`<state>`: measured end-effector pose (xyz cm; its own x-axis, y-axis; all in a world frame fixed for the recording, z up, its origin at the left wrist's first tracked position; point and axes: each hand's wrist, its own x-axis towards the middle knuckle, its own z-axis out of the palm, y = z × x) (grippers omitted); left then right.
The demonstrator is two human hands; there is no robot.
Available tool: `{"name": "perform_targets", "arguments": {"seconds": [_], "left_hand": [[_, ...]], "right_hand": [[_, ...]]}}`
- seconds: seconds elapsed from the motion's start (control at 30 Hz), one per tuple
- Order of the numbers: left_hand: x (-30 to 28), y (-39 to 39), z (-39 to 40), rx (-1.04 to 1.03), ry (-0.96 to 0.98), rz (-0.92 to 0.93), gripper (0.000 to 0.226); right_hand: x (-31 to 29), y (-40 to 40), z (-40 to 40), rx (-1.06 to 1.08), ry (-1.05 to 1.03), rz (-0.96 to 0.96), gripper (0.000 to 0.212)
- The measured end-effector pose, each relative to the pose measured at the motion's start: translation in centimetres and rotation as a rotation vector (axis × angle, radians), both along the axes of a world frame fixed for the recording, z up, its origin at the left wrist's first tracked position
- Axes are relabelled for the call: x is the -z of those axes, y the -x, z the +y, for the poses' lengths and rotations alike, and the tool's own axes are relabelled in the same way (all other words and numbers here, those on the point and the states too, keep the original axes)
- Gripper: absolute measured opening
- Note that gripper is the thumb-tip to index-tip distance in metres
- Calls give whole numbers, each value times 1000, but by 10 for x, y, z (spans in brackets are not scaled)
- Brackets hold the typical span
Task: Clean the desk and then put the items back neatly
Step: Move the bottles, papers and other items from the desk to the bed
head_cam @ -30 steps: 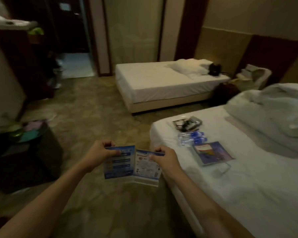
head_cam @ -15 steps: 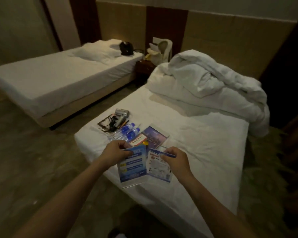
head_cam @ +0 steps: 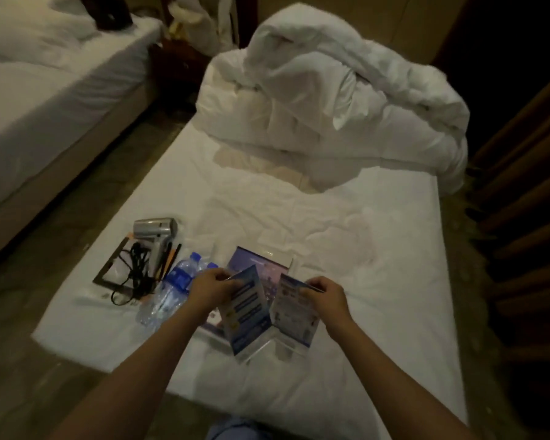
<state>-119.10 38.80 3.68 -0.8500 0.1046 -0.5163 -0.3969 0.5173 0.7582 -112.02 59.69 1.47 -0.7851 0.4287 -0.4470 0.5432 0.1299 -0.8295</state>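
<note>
I hold two clear acrylic sign holders with blue and white cards over the near end of the white bed [head_cam: 346, 236]. My left hand [head_cam: 210, 289] grips the top of the left sign holder [head_cam: 246, 309]. My right hand [head_cam: 326, 295] grips the top of the right sign holder [head_cam: 294, 315]. Both stand tilted, their lower edges close to the sheet. Under them lies a purple booklet [head_cam: 258, 262]. To its left lie two water bottles [head_cam: 169, 292], a silver hair dryer [head_cam: 156, 233] with a black cord, and a dark tray [head_cam: 115, 268].
A crumpled white duvet [head_cam: 331, 100] fills the far half of the bed. A second bed [head_cam: 35, 100] stands at the left across a strip of floor. A dark nightstand [head_cam: 175, 68] sits between them. Dark wooden slats [head_cam: 521, 201] run along the right.
The view has turned from the room toward the bed and come closer. Both hands have carried the sign holders from above the floor to above the sheet, beside the booklet.
</note>
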Motion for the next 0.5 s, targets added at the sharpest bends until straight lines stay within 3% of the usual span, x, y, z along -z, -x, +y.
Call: {"name": "perform_targets", "arguments": {"seconds": [0.17, 0.3, 0.5], "left_hand": [[43, 93, 9, 13, 33, -105, 17], [88, 133, 19, 93, 43, -210, 12], [140, 163, 30, 108, 101, -295, 11]], "right_hand": [[44, 86, -1, 38, 39, -112, 6], [86, 131, 2, -64, 75, -213, 12], [136, 154, 7, -47, 68, -330, 21]]}}
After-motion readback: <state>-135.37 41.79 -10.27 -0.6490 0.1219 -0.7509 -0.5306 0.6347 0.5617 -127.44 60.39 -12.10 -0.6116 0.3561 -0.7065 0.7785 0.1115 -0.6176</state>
